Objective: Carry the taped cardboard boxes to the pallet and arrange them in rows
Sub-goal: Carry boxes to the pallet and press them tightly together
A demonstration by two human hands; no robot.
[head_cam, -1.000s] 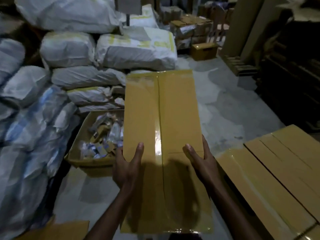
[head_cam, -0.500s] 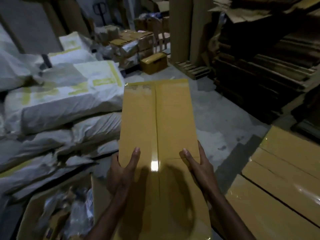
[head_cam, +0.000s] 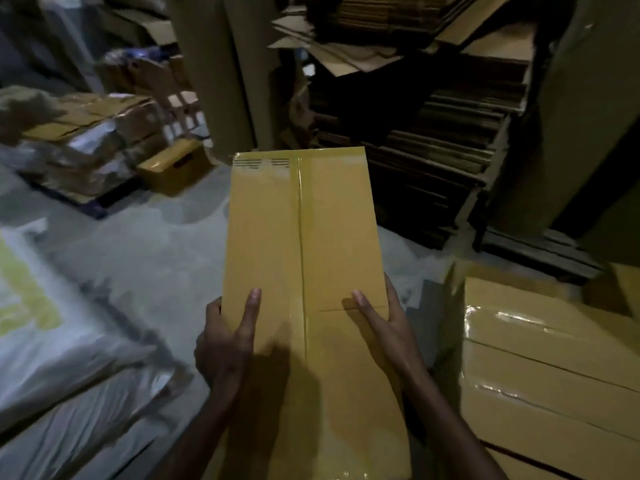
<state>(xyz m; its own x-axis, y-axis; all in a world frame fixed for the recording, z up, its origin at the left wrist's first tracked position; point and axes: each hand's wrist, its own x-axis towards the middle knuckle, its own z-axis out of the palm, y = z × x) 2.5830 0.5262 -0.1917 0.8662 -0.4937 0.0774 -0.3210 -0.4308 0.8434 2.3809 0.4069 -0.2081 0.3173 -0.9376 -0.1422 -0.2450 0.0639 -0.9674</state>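
- Two hands carry one long taped cardboard box [head_cam: 301, 271] in the air in front of the person, above the concrete floor [head_cam: 138, 258].
- Its long axis points straight away from the person. A glossy tape seam runs down the middle, and the far end aims at the stack of flattened cardboard [head_cam: 433, 150].
- The left hand [head_cam: 225, 344] clasps the left long edge towards the box's near end, thumb flat on the top face and fingers wrapped round the side.
- The right hand [head_cam: 391, 327] grasps the right long edge in the same way, directly opposite.
- A stack of taped boxes [head_cam: 554, 375] lies lower, to the right of the carried box and close beside the right forearm, so the right hand is the nearer one. No pallet shows beneath it.
- The stack's seams appear to run crosswise to the carried box, so setting it down there would probably mean swinging right, turning it to match and lowering it along the stack's left edge.
- White sacks [head_cam: 52, 341] lie along the floor's left side.
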